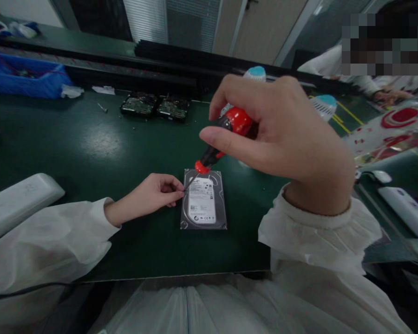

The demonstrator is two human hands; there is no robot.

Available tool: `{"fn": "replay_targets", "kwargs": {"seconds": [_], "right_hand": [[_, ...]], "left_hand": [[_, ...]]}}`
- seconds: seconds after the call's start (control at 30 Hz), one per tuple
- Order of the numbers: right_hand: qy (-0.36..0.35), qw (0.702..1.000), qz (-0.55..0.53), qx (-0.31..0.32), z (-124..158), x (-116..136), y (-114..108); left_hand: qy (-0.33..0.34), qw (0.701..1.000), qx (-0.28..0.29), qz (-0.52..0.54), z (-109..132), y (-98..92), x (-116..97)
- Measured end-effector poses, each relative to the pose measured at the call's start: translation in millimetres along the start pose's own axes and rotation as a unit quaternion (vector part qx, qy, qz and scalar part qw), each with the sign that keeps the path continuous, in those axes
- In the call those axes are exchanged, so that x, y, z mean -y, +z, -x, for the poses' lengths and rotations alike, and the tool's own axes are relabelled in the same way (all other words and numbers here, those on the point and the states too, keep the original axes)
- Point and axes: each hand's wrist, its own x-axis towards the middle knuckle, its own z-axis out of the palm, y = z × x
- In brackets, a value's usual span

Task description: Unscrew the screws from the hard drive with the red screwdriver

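A red-and-black screwdriver [211, 156] is gripped by the R hand [282, 125], thumb & fingers wrapped firmly round the handle. The lower end of its slanted shaft is pinched betw. thumb & fingertips of the L hand [151, 192], closed up tight w/ the other fingers curled, just at the L edge of a hard drive [202, 202]. The drive is laid flat, label up, on a green table [146, 250], nr the front edge. Two circuit boards [139, 105] [174, 108] are set well behind, side by side.
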Motion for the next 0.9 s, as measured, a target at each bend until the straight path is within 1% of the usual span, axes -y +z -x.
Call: {"fn": "replay_targets", "kwargs": {"seconds": [0.03, 0.1, 0.23, 0.3, 0.4, 0.47, 0.57, 0.63, 0.73, 0.9], "right_hand": [[0.003, 1.000, 0.003, -0.003, 0.1, -0.6, 0.3], [-0.009, 1.000, -0.025, 0.005, 0.8, -2.1, 0.4], [-0.065, 0.992, -0.101, 0.031, 2.2, -3.4, -0.9], [-0.064, 0.994, -0.087, 0.027, 1.9, -2.8, -0.9], [-0.035, 0.999, -0.029, 0.000, 1.1, -2.4, 0.1], [-0.033, 0.999, -0.042, 0.003, 1.0, -3.0, 0.5], [-0.056, 0.994, -0.088, 0.027, 0.9, -4.0, 0.1], [-0.053, 0.996, -0.067, 0.012, 0.6, -3.8, -0.3], [-0.030, 0.999, -0.030, -0.009, 0.9, -2.7, -0.7], [-0.058, 0.995, -0.078, 0.023, 3.5, -1.8, -1.8]], "left_hand": [[0.001, 1.000, 0.000, 0.000, -0.1, 0.1, -0.2], [0.002, 1.000, 0.000, 0.000, -0.4, 0.2, -0.3], [0.002, 1.000, 0.002, 0.001, -0.3, -0.1, 0.6], [0.001, 1.000, 0.003, 0.000, -0.1, -0.4, 1.3], [0.000, 1.000, 0.003, -0.002, -0.4, -0.8, 2.0], [-0.001, 1.000, 0.002, -0.003, -1.0, -0.7, 2.0], [-0.002, 1.000, 0.002, -0.005, -1.5, -0.3, 1.8], [-0.001, 1.000, 0.003, -0.006, -1.7, -0.3, 1.9], [0.000, 1.000, 0.002, -0.006, -2.0, -0.9, 2.9], [0.001, 1.000, 0.005, -0.007, -1.9, -2.2, 5.6]]}}
